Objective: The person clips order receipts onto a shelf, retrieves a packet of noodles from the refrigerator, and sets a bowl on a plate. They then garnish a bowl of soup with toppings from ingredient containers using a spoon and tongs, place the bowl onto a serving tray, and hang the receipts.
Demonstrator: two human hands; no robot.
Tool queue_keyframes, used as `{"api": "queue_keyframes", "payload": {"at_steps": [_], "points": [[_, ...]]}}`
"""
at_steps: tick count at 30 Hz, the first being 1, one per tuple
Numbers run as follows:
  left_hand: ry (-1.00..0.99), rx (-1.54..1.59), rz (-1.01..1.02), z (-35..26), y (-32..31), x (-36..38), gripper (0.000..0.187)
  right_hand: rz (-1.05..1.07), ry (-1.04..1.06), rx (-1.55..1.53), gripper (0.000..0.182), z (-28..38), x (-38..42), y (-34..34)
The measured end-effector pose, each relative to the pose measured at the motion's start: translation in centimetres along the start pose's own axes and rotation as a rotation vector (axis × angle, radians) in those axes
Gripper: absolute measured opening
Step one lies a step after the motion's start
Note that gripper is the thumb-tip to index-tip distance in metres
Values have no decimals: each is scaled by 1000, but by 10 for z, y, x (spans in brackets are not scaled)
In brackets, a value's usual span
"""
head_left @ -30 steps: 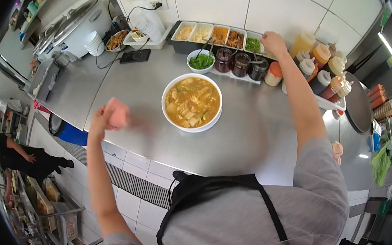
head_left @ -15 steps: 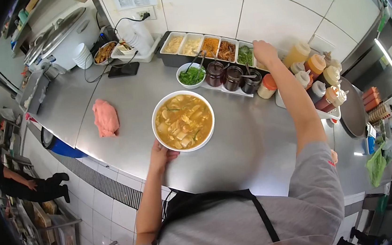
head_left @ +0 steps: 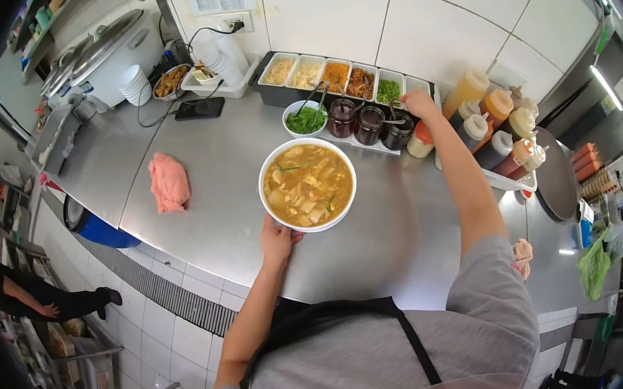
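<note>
A large white bowl of yellow-brown soup [head_left: 307, 184], with pale chunks and egg shreds, sits on the steel counter. My left hand [head_left: 279, 243] grips its near-left side, fingers tucked under the edge. Over the right end of the topping tray [head_left: 421, 88] is my right hand [head_left: 417, 103], its fingers pinched together. Beside those fingertips stand a bin of chopped green topping [head_left: 389, 88] and a dark sauce jar [head_left: 398, 135] with a spoon in it. Whether they hold anything is hard to see. A jar with an orange-red lid [head_left: 422, 140] lies just below this hand.
Squeeze bottles [head_left: 496, 105] crowd a white bin at right. A bowl of chopped greens [head_left: 305, 118] and more sauce jars [head_left: 341, 116] line the tray's front. A pink cloth [head_left: 168, 182] and a black phone [head_left: 200, 109] lie left. Another person [head_left: 44, 295] is at far left.
The soup bowl and my left hand have shifted right and slightly away from me. My right hand has come down and a little left, nearer the dark sauce jars.
</note>
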State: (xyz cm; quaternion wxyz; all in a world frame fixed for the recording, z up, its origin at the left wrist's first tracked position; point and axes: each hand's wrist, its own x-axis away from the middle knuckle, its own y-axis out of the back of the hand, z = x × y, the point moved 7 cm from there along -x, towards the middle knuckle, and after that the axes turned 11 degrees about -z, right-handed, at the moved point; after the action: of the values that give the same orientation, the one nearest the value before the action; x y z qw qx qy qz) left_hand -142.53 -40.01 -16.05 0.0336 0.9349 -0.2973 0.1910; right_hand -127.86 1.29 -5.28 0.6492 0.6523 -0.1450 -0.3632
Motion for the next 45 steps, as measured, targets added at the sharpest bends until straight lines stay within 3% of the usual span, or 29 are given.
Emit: {"api": "queue_keyframes", "payload": {"at_steps": [3,5,6,8,12,15,17,18,20,22,25,27,29,31,36,40,43,45], "points": [[-24,-27,39,0,-10,-6,43,-81,-92,-134,34,-14,1,-2],[11,-58,65,-3,-14,-7,31,-20,-471,-500,40,-10,17,11],[7,-55,65,-2,-17,-9,31,-24,-467,-499,40,-10,19,12],[32,-40,108,3,-25,-10,30,-43,-667,-737,40,-16,26,9],[40,18,113,2,-29,-10,30,-105,-757,-801,36,-17,32,15],[61,-32,127,7,-25,-18,22,-79,-695,-832,38,-8,34,38],[77,-301,260,28,-19,-34,21,-85,-591,-820,39,7,35,59],[17,-329,89,22,-11,-29,22,-69,-595,-814,39,13,40,68],[-483,-534,-135,-3,11,-30,32,-17,-510,-955,40,41,48,87],[-742,-825,-328,-37,24,-15,37,77,-507,-1011,39,68,67,94],[-853,-957,-348,-45,42,-15,32,201,-424,-966,38,119,102,104],[-835,-969,-361,-49,46,-12,31,155,-298,-818,34,139,116,92],[-820,-983,-374,-49,46,-11,30,-397,402,-428,32,168,130,97],[-891,-1010,-359,-49,42,-9,29,-274,349,-273,32,198,144,109],[-873,-975,-357,-49,46,-11,29,-479,468,3,38,229,157,151],[-903,-983,-365,-48,45,-11,28,-612,406,-73,39,224,167,170],[-893,-959,-365,-47,45,-13,29,-463,366,-80,36,208,177,118],[-893,-939,-353,-47,45,-13,30,-288,281,-391,36,192,171,93]]}}
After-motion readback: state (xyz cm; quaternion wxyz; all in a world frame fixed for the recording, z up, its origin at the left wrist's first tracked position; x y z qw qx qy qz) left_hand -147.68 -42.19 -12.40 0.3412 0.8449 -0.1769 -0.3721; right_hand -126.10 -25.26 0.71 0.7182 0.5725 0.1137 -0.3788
